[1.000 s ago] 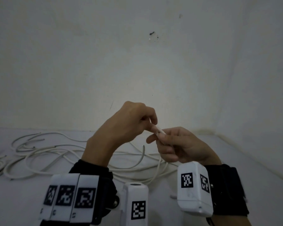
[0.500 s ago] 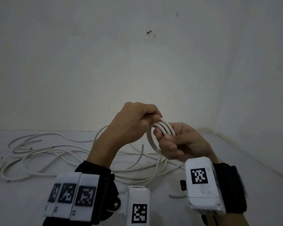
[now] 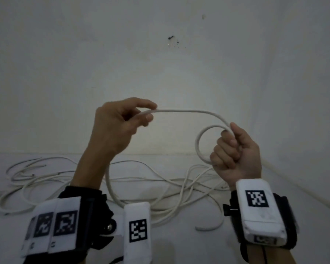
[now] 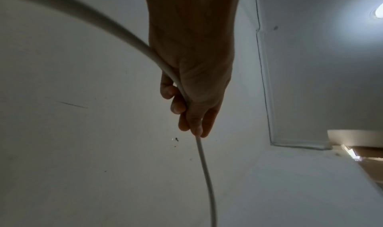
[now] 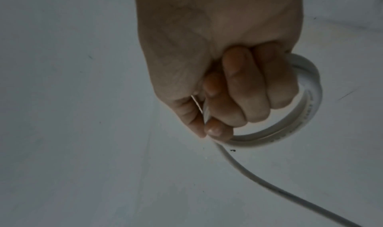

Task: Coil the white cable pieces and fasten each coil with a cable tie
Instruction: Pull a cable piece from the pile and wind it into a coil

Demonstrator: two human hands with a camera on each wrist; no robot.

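A white cable (image 3: pixel 181 111) spans between my two raised hands in the head view. My right hand (image 3: pixel 234 151) grips a small coil (image 3: pixel 199 147) of it in a fist; the right wrist view shows the coil (image 5: pixel 306 115) round the curled fingers (image 5: pixel 244 91). My left hand (image 3: pixel 122 122) pinches the cable's free run between thumb and fingers, about a hand's width to the left. In the left wrist view the cable (image 4: pixel 205 165) passes through that hand (image 4: pixel 192 99). Below the left hand the cable drops to the floor (image 3: pixel 111 187).
Several loose white cable pieces (image 3: pixel 46 178) lie tangled on the white floor (image 3: pixel 303 216) in front of me. A short piece (image 3: pixel 210 226) lies near my right wrist. A white wall (image 3: pixel 160 63) stands close behind, with a corner at the right.
My hands were together at the coil; now the left hand has drawn away to the left along the cable, stretching a length between the hands. The right hand moved right, still holding the coil.
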